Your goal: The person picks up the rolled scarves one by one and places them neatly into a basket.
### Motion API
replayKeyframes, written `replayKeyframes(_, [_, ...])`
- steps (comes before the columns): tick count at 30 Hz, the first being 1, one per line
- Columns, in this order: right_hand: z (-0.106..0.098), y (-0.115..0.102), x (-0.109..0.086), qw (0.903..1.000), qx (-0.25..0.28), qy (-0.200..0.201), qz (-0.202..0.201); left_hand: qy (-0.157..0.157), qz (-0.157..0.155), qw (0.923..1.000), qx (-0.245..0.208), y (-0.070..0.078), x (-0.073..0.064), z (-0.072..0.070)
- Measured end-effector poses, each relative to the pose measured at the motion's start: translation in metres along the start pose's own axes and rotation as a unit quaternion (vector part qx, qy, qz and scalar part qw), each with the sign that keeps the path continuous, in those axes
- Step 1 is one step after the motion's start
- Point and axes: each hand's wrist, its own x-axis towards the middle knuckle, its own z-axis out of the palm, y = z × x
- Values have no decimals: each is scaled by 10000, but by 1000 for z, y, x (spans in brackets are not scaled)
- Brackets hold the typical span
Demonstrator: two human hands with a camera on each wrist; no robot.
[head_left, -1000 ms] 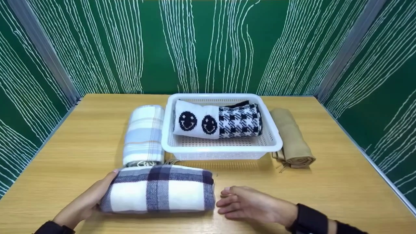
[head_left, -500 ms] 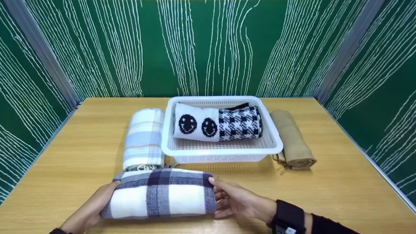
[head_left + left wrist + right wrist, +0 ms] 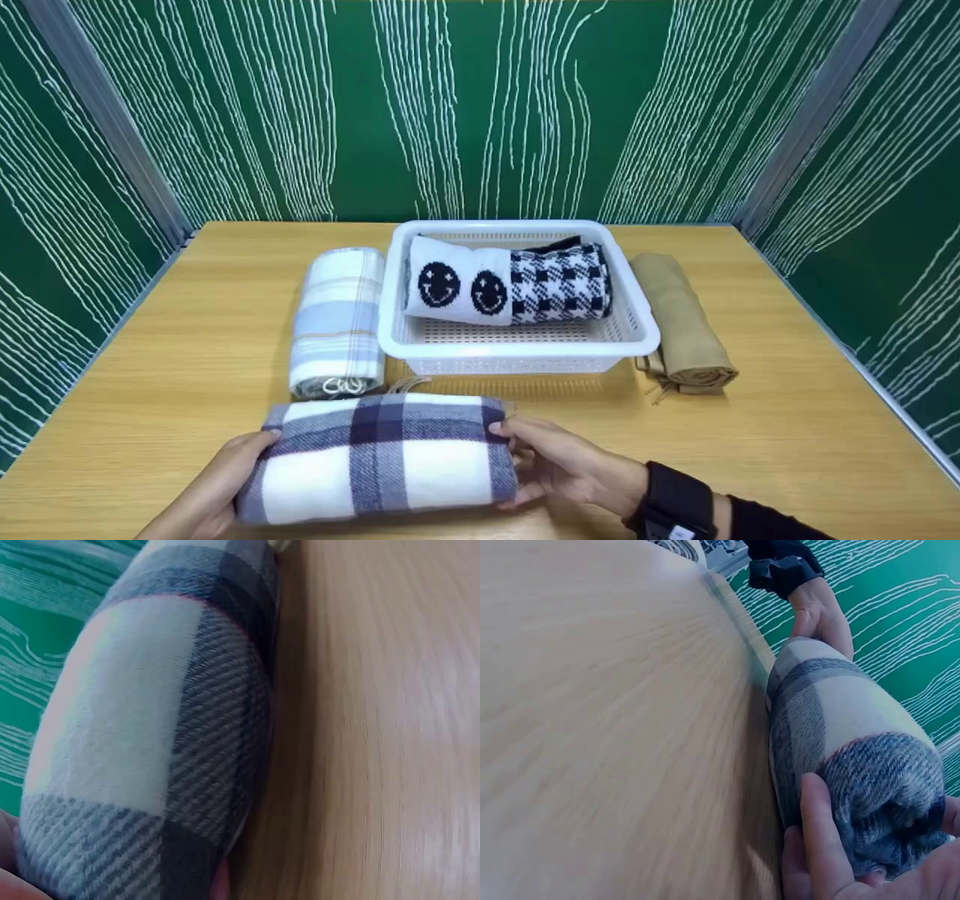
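Note:
A rolled plaid scarf (image 3: 442, 469) in white, grey and dark purple lies crosswise at the front of the table. My left hand (image 3: 221, 480) grips its left end, thumb on top. At the other end my right hand (image 3: 577, 465) holds the roll, thumb over the upper edge and fingers around the end and below. In the right wrist view, fingers (image 3: 823, 836) press against the scarf's (image 3: 870, 705) coiled end, and the left hand (image 3: 825, 615) shows beyond it. The left wrist view shows the scarf (image 3: 127, 705) close above the wood, with only bits of fingers visible.
Behind the scarf stands a white plastic basket (image 3: 517, 349) holding a rolled black-and-white smiley and houndstooth knit (image 3: 459, 300). A pale blue-and-white plaid roll (image 3: 337, 319) lies left of it, a tan roll (image 3: 682, 322) right. Green walls (image 3: 675, 97) enclose the wooden table (image 3: 795, 420).
My right hand has closed in from beside the scarf and taken hold of its right end. The scarf has shifted slightly towards me, with the left hand still on it.

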Motion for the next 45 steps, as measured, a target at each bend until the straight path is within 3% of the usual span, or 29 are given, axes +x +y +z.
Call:
replayKeyframes(5, [-6, -10, -20, 9997, 93, -181, 100, 4, 160, 9998, -117, 9, -16, 2])
replayKeyframes(9, [-14, -24, -39, 9995, 58, -288, 87, -301, 232, 9991, -171, 24, -30, 6])
replayKeyframes(15, [-29, -53, -65, 9989, -289, -271, -259, -994, 548, 9933, -216, 54, -42, 14])
replayKeyframes(20, [-42, -84, -82, 9963, -581, -151, -610, -1093, 1079, 9873, -406, 89, -42, 28])
replayKeyframes(25, [-55, -117, -90, 9940, -718, 38, -819, -1154, 1496, 9797, -675, 130, -35, 44])
replayKeyframes(32, [-81, -160, -88, 9899, -644, -242, -1237, -1145, 2019, 9680, -955, 173, -15, 71])
replayKeyframes(38, [-100, -176, -64, 9914, -453, 155, -1218, -817, 1699, 9756, -1126, 184, 21, 88])
replayKeyframes(45, [-120, -171, -36, 9896, -846, 745, -897, -596, 1350, 9859, -787, 179, 55, 101])
